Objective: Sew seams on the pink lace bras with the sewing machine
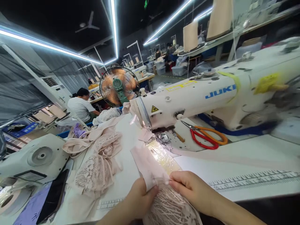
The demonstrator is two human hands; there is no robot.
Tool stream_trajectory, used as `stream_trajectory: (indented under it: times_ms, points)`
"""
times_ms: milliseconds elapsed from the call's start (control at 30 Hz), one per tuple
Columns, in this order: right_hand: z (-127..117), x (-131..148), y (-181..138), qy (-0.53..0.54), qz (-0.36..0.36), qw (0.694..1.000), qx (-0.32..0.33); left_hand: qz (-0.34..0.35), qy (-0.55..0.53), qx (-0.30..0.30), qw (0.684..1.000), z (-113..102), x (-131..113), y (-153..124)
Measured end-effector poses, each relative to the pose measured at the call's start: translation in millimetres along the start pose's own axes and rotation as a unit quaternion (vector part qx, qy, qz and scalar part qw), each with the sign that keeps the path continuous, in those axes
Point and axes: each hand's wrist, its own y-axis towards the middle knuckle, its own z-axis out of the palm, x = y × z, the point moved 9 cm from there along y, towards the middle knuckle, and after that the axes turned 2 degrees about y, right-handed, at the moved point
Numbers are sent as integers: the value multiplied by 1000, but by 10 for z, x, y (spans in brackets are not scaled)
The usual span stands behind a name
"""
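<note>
My left hand (138,200) and my right hand (191,189) pinch the near end of a pale pink fabric strip (146,164) together with a piece of pink lace (168,207) that hangs toward me. The strip runs away from my fingers to the needle area (152,132) of a white Juki sewing machine (211,93). Both hands sit close together at the table's front edge, thumbs on top of the cloth.
Red and orange scissors (206,136) lie on the machine bed. A heap of pink lace pieces (98,156) lies at left, beside a dark phone (52,198) and another machine (35,159). A fan (119,86) and a seated person (81,106) are behind. A printed ruler (253,179) marks the table.
</note>
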Motion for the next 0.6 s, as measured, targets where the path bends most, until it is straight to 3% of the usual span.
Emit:
stream_trajectory:
  times_ms: [67, 167, 333, 467, 600]
  points:
    - [25, -22, 17, -17, 1, 1000, 1, 17, 4, 11, 1000, 31, -92, 41]
    - [17, -73, 31, -46, 2, 999, -14, 24, 5, -21, 999, -18, -140, 55]
    - [-65, -85, -46, -104, 6, 994, -45, -61, -73, -100, 990, -38, 126, -64]
    - [-124, -95, -213, -211, 30, 974, -72, -139, -251, -121, 950, 146, 358, -149]
    - [-405, -418, -651, -136, 67, 968, -201, -190, -371, -86, 905, 324, 353, -173]
